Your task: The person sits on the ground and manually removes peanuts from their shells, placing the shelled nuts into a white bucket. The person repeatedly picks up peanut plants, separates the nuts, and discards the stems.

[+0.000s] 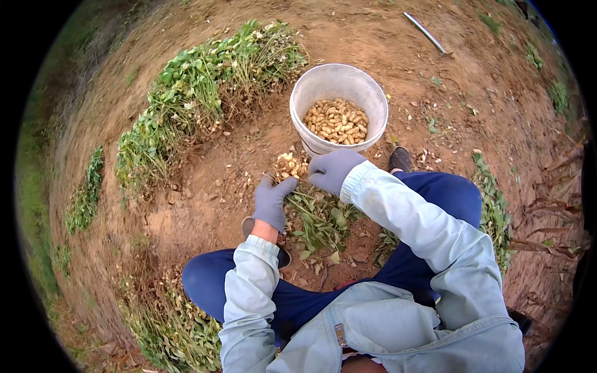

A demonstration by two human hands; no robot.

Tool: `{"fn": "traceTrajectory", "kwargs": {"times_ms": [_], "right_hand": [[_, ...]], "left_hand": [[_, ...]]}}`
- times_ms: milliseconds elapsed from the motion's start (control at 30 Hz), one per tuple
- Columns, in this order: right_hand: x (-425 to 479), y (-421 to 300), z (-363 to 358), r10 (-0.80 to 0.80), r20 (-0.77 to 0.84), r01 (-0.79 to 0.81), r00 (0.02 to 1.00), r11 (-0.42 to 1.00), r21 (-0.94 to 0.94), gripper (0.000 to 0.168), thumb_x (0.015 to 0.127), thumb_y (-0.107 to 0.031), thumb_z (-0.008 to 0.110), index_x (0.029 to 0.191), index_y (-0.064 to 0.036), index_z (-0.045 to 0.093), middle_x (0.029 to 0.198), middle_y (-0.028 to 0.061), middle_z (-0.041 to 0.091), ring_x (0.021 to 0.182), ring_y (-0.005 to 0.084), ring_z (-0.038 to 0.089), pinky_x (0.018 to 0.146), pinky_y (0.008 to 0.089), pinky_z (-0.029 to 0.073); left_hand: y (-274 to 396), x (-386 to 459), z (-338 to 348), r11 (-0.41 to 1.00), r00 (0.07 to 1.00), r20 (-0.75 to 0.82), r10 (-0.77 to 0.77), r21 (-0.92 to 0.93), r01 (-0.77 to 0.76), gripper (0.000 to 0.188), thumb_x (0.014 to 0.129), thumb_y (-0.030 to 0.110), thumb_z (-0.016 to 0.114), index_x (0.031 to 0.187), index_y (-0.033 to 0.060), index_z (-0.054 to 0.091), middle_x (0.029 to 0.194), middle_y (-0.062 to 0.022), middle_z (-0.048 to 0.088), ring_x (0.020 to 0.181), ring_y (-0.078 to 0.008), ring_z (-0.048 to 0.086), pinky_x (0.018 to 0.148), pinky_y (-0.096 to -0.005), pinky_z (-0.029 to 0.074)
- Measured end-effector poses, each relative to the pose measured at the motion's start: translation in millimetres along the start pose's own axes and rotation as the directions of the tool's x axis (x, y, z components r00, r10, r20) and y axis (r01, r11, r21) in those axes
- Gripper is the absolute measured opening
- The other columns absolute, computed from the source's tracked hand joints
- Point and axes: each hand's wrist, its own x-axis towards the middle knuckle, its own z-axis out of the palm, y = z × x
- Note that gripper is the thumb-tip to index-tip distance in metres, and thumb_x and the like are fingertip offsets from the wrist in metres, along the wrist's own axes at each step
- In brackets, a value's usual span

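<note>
Both hands wear grey gloves. My left hand (272, 198) is closed on the root end of a peanut plant (322, 217), whose leafy stems hang down between my legs. A cluster of pale peanut pods (290, 166) stands out above my left fingers. My right hand (335, 171) is just right of the cluster, fingers curled, in front of the bucket's near rim; whether it holds a pod is hidden. Beyond the hands stands a whitish plastic bucket (305, 133), its bottom covered with unshelled peanuts (336, 121).
A long heap of uprooted peanut plants (200, 93) lies at the upper left, another pile (172, 321) at the lower left. More plants (493, 210) lie right of my right knee. A tool with a pale handle (424, 32) rests on the bare soil at the upper right.
</note>
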Motion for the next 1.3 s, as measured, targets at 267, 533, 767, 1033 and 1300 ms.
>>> {"fn": "traceTrajectory", "kwargs": {"times_ms": [267, 533, 767, 1033, 1300], "right_hand": [[5.8, 1.9, 7.0, -0.096, -0.268, 0.154, 0.958, 0.967, 0.204, 0.035, 0.070, -0.033, 0.073, 0.090, -0.009, 0.059, 0.080, 0.0070, 0.058, 0.076, 0.0196, 0.060, 0.070, 0.0311, 0.048], [11.1, 6.0, 24.2, -0.185, -0.482, 0.318, 0.856, 0.924, 0.211, 0.028, 0.072, -0.024, 0.072, 0.087, -0.006, 0.056, 0.075, 0.0077, 0.058, 0.071, 0.0204, 0.060, 0.064, 0.0330, 0.048], [10.5, 8.8, 15.5, 0.089, -0.122, 0.038, 0.988, 0.638, 0.769, 0.022, 0.073, -0.017, 0.067, 0.083, -0.004, 0.053, 0.069, 0.0061, 0.061, 0.059, 0.0165, 0.063, 0.054, 0.0294, 0.051], [-4.7, -9.2, -0.2, 0.087, -0.077, -0.009, 0.993, 0.715, 0.699, 0.022, 0.076, -0.011, 0.068, 0.083, -0.004, 0.048, 0.065, 0.0053, 0.056, 0.052, 0.0136, 0.058, 0.046, 0.0270, 0.048], [-9.5, -7.8, 9.3, 0.038, -0.243, 0.171, 0.969, 0.607, 0.776, 0.026, 0.075, -0.015, 0.069, 0.092, -0.005, 0.052, 0.071, 0.0076, 0.059, 0.052, 0.0136, 0.058, 0.050, 0.0282, 0.048]], "left_hand": [[9.7, -7.7, 8.2, 1.000, 0.995, 0.101, -0.020, 0.006, 0.019, 0.029, 0.073, 0.000, 0.067, 0.100, -0.0029, 0.057, 0.086, -0.0072, 0.062, 0.074, -0.0146, 0.061, 0.064, -0.0266, 0.050], [8.4, -6.3, 5.0, 1.000, 0.990, 0.144, -0.014, 0.020, 0.011, 0.034, 0.074, 0.003, 0.071, 0.105, -0.0014, 0.057, 0.091, -0.0049, 0.064, 0.075, -0.0121, 0.061, 0.065, -0.0239, 0.049], [18.6, -18.8, 6.0, 0.995, 0.945, 0.325, -0.038, -0.070, 0.064, 0.037, 0.074, 0.004, 0.068, 0.108, -0.0014, 0.057, 0.091, -0.0050, 0.063, 0.075, -0.0115, 0.060, 0.066, -0.0237, 0.048], [18.9, -21.4, 12.0, 0.997, 0.946, 0.315, -0.079, 0.042, 0.069, 0.035, 0.074, 0.010, 0.067, 0.107, -0.0008, 0.059, 0.091, -0.0032, 0.063, 0.075, -0.0104, 0.058, 0.066, -0.0223, 0.046], [15.8, -15.1, 3.8, 0.995, 0.934, 0.347, -0.083, -0.024, 0.097, 0.036, 0.075, 0.010, 0.070, 0.107, 0.0002, 0.058, 0.095, -0.0055, 0.063, 0.079, -0.0120, 0.060, 0.070, -0.0250, 0.048]]}}
